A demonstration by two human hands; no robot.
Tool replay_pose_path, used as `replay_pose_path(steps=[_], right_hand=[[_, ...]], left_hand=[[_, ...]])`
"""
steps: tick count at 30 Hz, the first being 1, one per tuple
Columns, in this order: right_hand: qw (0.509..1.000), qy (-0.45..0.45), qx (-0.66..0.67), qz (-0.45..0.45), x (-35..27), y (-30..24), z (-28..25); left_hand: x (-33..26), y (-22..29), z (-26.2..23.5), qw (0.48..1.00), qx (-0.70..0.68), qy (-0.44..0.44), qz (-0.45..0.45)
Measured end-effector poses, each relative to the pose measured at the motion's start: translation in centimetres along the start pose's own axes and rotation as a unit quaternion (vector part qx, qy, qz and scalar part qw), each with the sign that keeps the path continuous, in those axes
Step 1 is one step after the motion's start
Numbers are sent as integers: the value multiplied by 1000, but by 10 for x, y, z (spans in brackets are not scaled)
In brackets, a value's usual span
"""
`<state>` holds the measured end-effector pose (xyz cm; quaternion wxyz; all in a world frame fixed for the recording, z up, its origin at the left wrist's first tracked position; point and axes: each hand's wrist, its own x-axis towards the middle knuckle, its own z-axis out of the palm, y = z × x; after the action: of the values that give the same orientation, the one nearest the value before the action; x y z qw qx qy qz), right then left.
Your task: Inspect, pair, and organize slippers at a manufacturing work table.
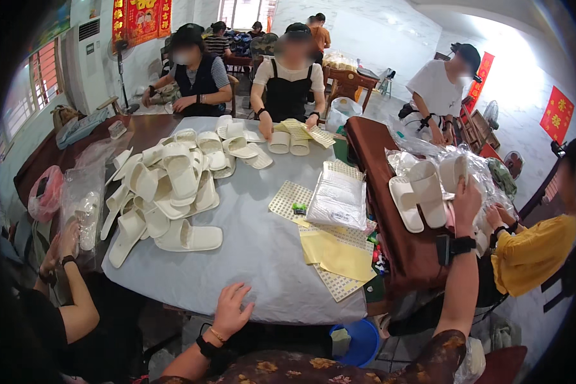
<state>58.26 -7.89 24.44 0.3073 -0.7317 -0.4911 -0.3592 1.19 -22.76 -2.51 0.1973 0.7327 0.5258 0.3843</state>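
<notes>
My left hand (232, 312) rests at the near edge of the grey-covered table (249, 269), fingers spread and holding nothing. Out to the right, my right hand (468, 203) grips a cream slipper (453, 170) over the brown-covered table. Two more slippers lie just left of it: one (426, 192) leaning partly over another (406, 206). A large heap of cream slippers (182, 169) covers the left half of the grey table; a single slipper (189, 237) points right at its near side.
Sticker sheets (290, 197), yellow paper (336, 251) and a white plastic packet (338, 195) lie on the table's right side. A blue bin (358, 342) stands below the near edge. Across the table a co-worker's hand (266, 125) is by two slippers. Clear plastic bags (445, 153) lie at right.
</notes>
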Motion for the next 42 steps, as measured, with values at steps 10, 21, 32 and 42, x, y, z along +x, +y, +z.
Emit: replay_pose_path(steps=[10, 21, 32, 42], right_hand=[[885, -173, 431, -32, -68, -164, -142], [781, -380, 461, -181, -140, -258, -126], [709, -430, 557, -46, -141, -266, -128], [613, -458, 643, 7, -142, -269, -137]], left_hand=[[21, 31, -6, 958, -262, -84, -82], [5, 16, 10, 687, -670, -93, -264], [-14, 12, 22, 985, 46, 82, 144], [14, 26, 14, 873, -457, -162, -52]])
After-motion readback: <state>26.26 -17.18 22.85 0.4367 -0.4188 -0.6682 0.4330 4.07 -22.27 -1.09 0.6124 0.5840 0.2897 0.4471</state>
